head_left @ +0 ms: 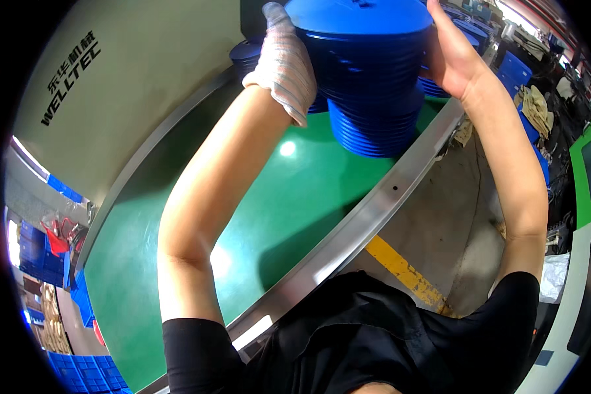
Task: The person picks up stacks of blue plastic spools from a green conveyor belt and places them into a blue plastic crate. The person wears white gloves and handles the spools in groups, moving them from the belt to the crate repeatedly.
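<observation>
A tall stack of blue discs (373, 79) is held between both hands above the green belt (256, 223), raised clear of it as far as can be seen. The gloved left hand (284, 62) is pressed flat against the stack's left side, and the bare right hand (450, 56) is pressed against its right side, so the loose discs are squeezed together and kept in a column. Both arms are stretched forward over the belt's metal rail (368, 210). More blue discs (246, 56) are seen behind the stack, just left of it. A yellow floor line (407, 272) is seen below the rail.
</observation>
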Available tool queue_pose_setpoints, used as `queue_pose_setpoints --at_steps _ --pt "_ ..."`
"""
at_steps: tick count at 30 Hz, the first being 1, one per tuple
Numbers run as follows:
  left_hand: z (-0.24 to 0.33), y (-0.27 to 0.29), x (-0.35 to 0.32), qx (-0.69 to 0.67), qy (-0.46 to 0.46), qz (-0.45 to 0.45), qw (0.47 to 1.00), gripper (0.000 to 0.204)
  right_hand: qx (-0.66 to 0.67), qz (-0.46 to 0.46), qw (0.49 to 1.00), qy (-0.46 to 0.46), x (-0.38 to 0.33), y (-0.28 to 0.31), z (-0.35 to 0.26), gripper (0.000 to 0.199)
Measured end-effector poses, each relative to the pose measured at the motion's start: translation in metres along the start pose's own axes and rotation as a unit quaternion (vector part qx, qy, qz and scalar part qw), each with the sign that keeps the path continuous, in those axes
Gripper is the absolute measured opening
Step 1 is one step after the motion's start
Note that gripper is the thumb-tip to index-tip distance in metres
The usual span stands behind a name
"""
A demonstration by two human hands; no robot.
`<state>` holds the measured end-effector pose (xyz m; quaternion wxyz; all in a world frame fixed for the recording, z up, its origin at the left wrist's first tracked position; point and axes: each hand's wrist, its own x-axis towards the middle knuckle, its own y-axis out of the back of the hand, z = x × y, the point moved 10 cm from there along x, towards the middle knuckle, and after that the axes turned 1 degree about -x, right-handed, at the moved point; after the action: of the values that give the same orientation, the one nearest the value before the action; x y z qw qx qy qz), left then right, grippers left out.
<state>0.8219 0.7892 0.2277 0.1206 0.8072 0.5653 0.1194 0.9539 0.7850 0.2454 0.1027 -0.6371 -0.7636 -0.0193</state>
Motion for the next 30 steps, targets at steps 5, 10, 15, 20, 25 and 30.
queue_pose_setpoints --at_steps 5,10,15,20,25,30 --pt "0.044 0.010 0.002 0.375 -0.044 0.107 0.920 0.049 -0.051 0.059 0.995 -0.060 -0.003 0.048 0.027 0.077" --pt "0.026 -0.020 0.013 0.990 -0.136 -0.034 -0.007 0.075 0.024 0.042 0.998 -0.037 0.011 0.067 0.027 0.042" --pt "0.004 -0.032 0.020 0.978 -0.139 -0.134 -0.074 0.080 -0.079 0.105 0.991 0.024 0.022 0.090 0.008 0.028" --pt "-0.002 -0.037 0.023 0.973 -0.148 -0.147 -0.097 0.086 -0.169 0.101 0.973 0.122 0.029 0.102 -0.013 0.029" --pt "0.006 -0.049 0.041 0.983 -0.070 -0.148 0.085 0.081 -0.051 0.152 0.985 0.067 0.040 0.108 -0.021 0.014" --pt "0.009 -0.039 0.017 0.975 -0.166 -0.145 -0.018 0.069 0.119 0.036 0.968 0.217 0.048 0.109 -0.096 0.023"
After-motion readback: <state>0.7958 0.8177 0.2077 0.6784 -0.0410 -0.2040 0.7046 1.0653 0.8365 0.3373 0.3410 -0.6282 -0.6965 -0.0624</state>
